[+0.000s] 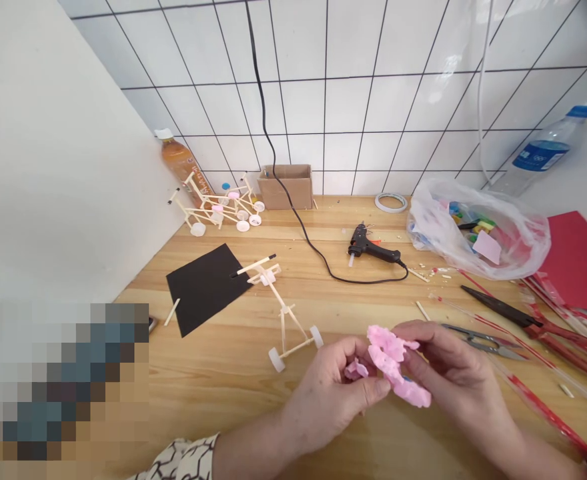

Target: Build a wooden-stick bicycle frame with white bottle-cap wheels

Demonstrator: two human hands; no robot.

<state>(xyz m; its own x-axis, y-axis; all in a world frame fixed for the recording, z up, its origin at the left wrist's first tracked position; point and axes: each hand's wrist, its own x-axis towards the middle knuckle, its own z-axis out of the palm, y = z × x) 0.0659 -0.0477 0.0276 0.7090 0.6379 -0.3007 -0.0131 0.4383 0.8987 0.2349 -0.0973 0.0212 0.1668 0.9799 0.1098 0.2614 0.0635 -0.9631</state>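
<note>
Torn, lumpy pink modelling clay stretches between my two hands near the table's front. My left hand pinches it with thumb and fingers, and a small pink piece shows by its index finger. On the other side, my right hand grips the clay's edge between thumb and fingers. Just beyond my left hand stands a small stick tricycle with white wheels and a black-tipped handlebar. Its front end is beside a sheet of black card.
Finished-looking stick tricycles stand at the back left by a drink bottle. A hot glue gun lies behind my hands, its cord crossing the table. Right are a plastic bag, scissors, red-handled shears and a cardboard box further back.
</note>
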